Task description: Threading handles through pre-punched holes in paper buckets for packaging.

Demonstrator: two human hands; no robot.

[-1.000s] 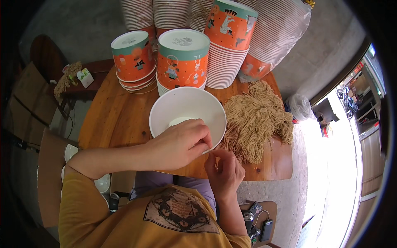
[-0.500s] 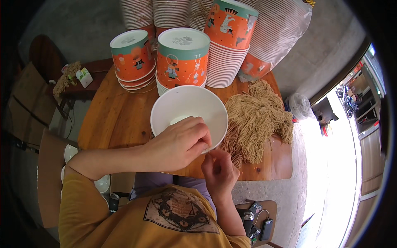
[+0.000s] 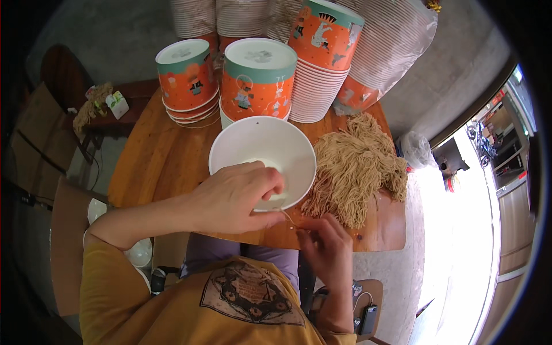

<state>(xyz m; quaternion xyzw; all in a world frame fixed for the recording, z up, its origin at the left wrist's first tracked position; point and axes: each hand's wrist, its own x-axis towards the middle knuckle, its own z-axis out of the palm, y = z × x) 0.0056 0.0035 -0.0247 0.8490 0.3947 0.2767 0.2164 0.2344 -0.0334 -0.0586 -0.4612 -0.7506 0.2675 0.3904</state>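
Strong white glare (image 3: pixel 457 241) at right

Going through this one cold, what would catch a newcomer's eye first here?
Probably the bright orange tubs with green bands, stacked upside down at the back of the wooden table. Next, the open white tub at the centre, with the left hand over its near rim and a thin cord running toward the right hand. The shaggy heap of tan cords to the right also stands out.

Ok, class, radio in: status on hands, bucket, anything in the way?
Left hand over near rim of white bucket, partly blocking view. Right hand at thin string. Tan string pile beside bucket.
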